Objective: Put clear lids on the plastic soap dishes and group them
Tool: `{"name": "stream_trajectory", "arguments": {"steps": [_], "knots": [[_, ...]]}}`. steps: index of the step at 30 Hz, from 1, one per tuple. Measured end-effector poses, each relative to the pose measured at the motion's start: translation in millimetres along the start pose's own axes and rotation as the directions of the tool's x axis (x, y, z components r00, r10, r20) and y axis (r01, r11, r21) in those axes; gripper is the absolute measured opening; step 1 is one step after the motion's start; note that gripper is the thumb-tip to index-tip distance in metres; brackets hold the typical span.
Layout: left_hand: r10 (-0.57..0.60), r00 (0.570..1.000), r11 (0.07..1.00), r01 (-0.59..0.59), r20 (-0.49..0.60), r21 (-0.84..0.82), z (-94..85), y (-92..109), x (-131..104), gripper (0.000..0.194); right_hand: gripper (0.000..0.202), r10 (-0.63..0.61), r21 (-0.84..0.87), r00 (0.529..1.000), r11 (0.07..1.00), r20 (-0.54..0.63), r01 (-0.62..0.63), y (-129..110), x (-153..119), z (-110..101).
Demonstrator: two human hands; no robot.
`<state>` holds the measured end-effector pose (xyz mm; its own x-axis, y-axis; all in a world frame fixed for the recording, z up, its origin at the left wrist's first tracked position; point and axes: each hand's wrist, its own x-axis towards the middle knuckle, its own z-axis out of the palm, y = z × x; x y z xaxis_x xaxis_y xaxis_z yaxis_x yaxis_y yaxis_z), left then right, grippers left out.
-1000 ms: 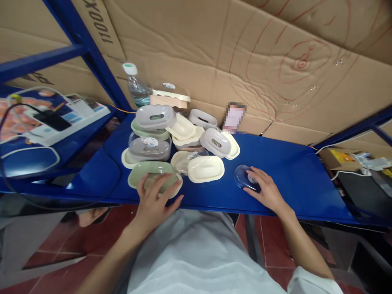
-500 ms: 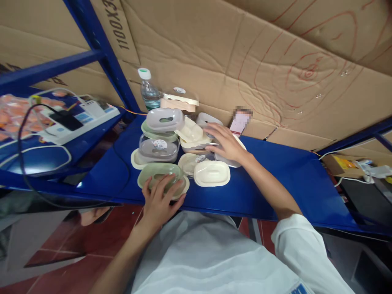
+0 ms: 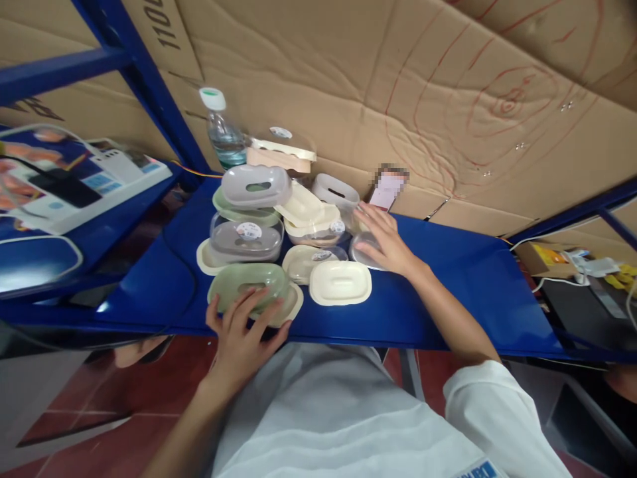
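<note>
My left hand (image 3: pixel 246 325) rests with spread fingers on a green oval soap dish (image 3: pixel 249 282), which overlaps a cream tray (image 3: pixel 293 305). My right hand (image 3: pixel 385 242) lies fingers apart over a pale grey dish (image 3: pixel 363 249) at the right of the pile, its fingertips by another dish part. Between the hands sits a cream oval tray (image 3: pixel 340 283), beside a clear-lidded cream dish (image 3: pixel 303 263). Farther left stand a grey dish under a clear cover (image 3: pixel 246 239) and a grey slotted insert (image 3: pixel 256 186). A tilted cream piece (image 3: pixel 301 202) leans on the middle stack.
A water bottle (image 3: pixel 223 133) and stacked peach and cream boxes (image 3: pixel 279 158) stand at the back. A phone (image 3: pixel 385 189) leans on the cardboard wall (image 3: pixel 318 79). A power strip (image 3: pixel 89 199) with cables lies left; a small carton (image 3: pixel 547 262) sits right.
My right hand has moved right, off the middle stack, to the grey dish at the right. My left hand stays on the green dish. The camera view has shifted slightly.
</note>
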<state>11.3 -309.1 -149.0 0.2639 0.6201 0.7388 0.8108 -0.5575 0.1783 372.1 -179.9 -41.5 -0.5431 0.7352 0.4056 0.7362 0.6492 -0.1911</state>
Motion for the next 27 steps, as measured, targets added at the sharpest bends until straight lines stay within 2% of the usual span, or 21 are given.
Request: {"name": "stream_trajectory", "arguments": {"steps": [3, 4, 7, 9, 12, 15, 18, 23, 27], "knots": [[-0.012, 1.0, 1.0, 0.012, -0.002, 0.015, -2.0, -6.4, -3.8, 0.046, 0.036, 0.124, -0.012, 0.987, 0.992, -0.1, -0.126, -0.7, -62.7, -14.2], [-0.013, 1.0, 1.0, 0.013, -0.004, 0.012, -1.8, -7.1, -4.4, 0.048, 0.034, 0.158, -0.011, 0.979, 0.987, -0.125, -0.16, -5.2, -82.8, -16.6], [0.013, 1.0, 1.0, -0.013, -0.013, 0.007, 1.1, -1.7, -2.6, 0.052, 0.045, 0.192, 0.002, 0.967, 0.981, -0.17, -0.194, -35.6, -130.7, -13.0], [0.064, 0.998, 0.998, -0.064, -0.017, 0.019, 3.8, 7.8, 2.3, 0.051, 0.05, 0.159, 0.026, 0.964, 0.987, -0.213, -0.157, -66.1, -148.2, -2.1], [0.165, 0.986, 0.986, -0.165, -0.007, 0.026, 7.1, 25.6, 12.9, 0.046, 0.038, 0.088, 0.004, 0.972, 0.996, -0.22, -0.089, -108.4, -152.0, 19.1], [0.222, 0.975, 0.975, -0.222, 0.009, 0.0, 9.3, 40.1, 21.9, 0.046, 0.051, 0.104, -0.097, 0.99, 0.989, -0.099, -0.114, -123.5, -138.9, 35.4], [0.251, 0.967, 0.968, -0.251, 0.032, -0.013, 12.3, 47.8, 24.9, 0.046, 0.049, 0.115, -0.083, 0.992, 0.989, -0.057, -0.119, -112.0, -127.0, 42.0], [0.245, 0.968, 0.969, -0.244, 0.046, -0.036, 18.5, 50.6, 20.1, 0.045, 0.049, 0.125, 0.193, 0.969, 0.978, -0.214, -0.083, -91.1, -133.7, 33.5], [0.287, 0.952, 0.958, -0.284, 0.104, -0.046, 19.3, 57.1, 22.0, 0.038, 0.053, 0.204, 0.213, 0.925, 0.967, -0.32, -0.14, -89.4, -160.3, 18.8]]}}
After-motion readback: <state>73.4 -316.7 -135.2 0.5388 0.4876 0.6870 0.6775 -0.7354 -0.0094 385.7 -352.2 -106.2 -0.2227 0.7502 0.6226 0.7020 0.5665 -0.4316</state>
